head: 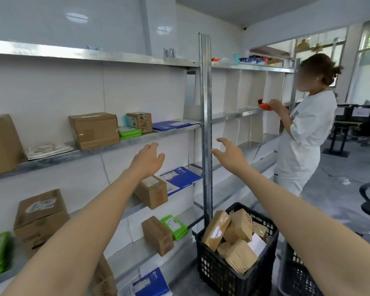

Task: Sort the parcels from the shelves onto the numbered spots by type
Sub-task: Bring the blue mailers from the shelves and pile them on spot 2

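Closest, two bare forearms, reaching forward from the bottom corners. At their ends left grip (150, 157) and right grip (229, 152), both with fingers spread and relaxed, holding nothing, touching nothing.

Seems aimed at the blue flat mailer (176, 124), lying flat at the right end of the middle shelf (51, 158), above and between both grips, well apart from them. Looks thin, light, bendable, with smooth and probably slippery skin. Best to take by the front edge near the shelf lip, thumb on top and fingers under.

Just left of it, small brown box (141, 121) with handwriting, stiff and likely light. Then green flat packs (129, 132) and bigger carton (94, 130). Below the left grip, on the next shelf, lower carton (152, 191).

Right of the steel post (205, 124), black crate (222, 276) on the floor, full of brown parcels. Farther right, person in white (305, 135) at the next rack. No numbered spots to see.
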